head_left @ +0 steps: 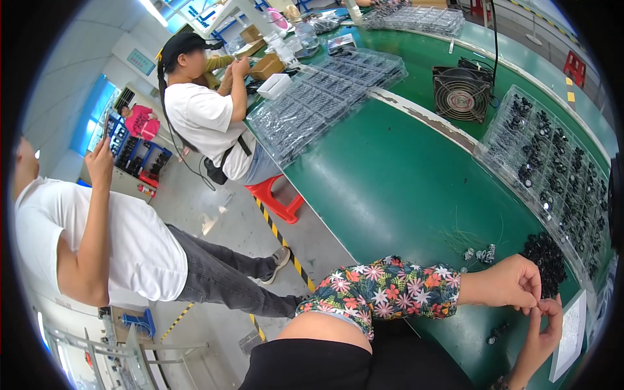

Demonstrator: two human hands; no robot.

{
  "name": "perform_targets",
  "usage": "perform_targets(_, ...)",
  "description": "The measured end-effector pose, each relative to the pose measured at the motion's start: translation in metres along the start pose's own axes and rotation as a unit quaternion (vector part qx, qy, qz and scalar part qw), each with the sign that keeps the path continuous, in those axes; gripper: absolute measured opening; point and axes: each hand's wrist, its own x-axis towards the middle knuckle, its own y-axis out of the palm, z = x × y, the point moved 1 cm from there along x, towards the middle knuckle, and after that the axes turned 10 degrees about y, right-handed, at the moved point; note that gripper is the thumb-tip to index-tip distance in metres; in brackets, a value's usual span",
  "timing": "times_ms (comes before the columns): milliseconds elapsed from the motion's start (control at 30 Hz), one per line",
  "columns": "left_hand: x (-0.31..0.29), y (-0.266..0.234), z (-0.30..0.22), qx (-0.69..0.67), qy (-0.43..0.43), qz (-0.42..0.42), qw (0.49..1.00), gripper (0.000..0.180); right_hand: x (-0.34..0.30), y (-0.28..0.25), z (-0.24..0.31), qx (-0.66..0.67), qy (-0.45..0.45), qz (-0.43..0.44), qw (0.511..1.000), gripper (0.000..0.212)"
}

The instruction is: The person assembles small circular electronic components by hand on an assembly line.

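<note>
My left hand (506,284), below a floral sleeve (390,286), reaches across the table's near right part with thumb and fingers pinched. My right hand (541,338) comes up from the lower edge, and its fingertips meet those of the left. Whatever they pinch is too small to make out. Just beyond the hands lies a heap of small black parts (545,259). Left of that heap are a few small silvery parts (482,253) with thin wires. A few more small dark parts (497,333) lie near my left wrist. A white shallow tray (569,335) stands right of my right hand.
Along the right side lies a clear compartment tray (494,140) with small black parts. A black fan (461,93) stands at the back of the green table (364,195). More clear trays (325,97) lie far left, where a seated person (201,104) works. Another person (110,240) stands left.
</note>
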Motion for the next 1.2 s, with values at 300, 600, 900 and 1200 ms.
perform_targets(300,-0.002,0.0,-0.005,-0.022,-0.029,-0.022,0.999,0.01,0.0,0.0,0.003,-0.023,-0.037,0.0,0.999,0.001)
perform_targets(600,-0.003,0.0,-0.003,-0.022,-0.022,-0.011,0.999,0.01,0.001,-0.001,-0.002,0.052,-0.012,0.041,0.998,0.002)
perform_targets(900,-0.027,0.007,-0.028,0.559,0.265,0.059,0.784,0.022,0.007,-0.011,-0.018,0.141,0.04,0.031,0.989,0.007)
perform_targets(1200,-0.057,-0.025,-0.025,0.817,0.227,0.148,0.509,0.036,0.005,-0.016,-0.028,0.153,0.035,0.026,0.987,0.008)
